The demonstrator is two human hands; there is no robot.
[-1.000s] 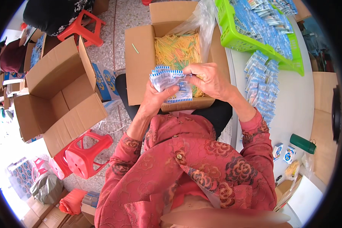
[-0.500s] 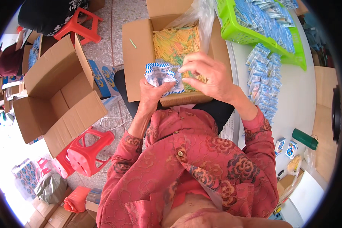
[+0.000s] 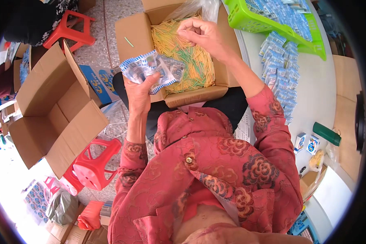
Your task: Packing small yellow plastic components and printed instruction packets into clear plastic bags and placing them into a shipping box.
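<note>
My left hand (image 3: 139, 92) grips a bundle of small blue-and-white packets (image 3: 150, 70), held over the near left corner of an open cardboard box (image 3: 199, 95) on my lap. The box is filled with thin yellow and green sticks (image 3: 187, 57). My right hand (image 3: 203, 37) hovers over the sticks at the far side of the box, fingers pinched together; what it pinches is too small to tell. Red floral sleeves cover both forearms.
A large empty cardboard box (image 3: 53, 110) stands open at my left beside red plastic stools (image 3: 91, 164). On the white table (image 3: 325, 93) at my right lie a pile of blue packets (image 3: 278, 69), a green basket (image 3: 272, 24) of more packets, and a green tube (image 3: 326, 133).
My right hand left the packet bundle and moved up and away to the sticks in the box. My left hand kept the bundle and shifted slightly left.
</note>
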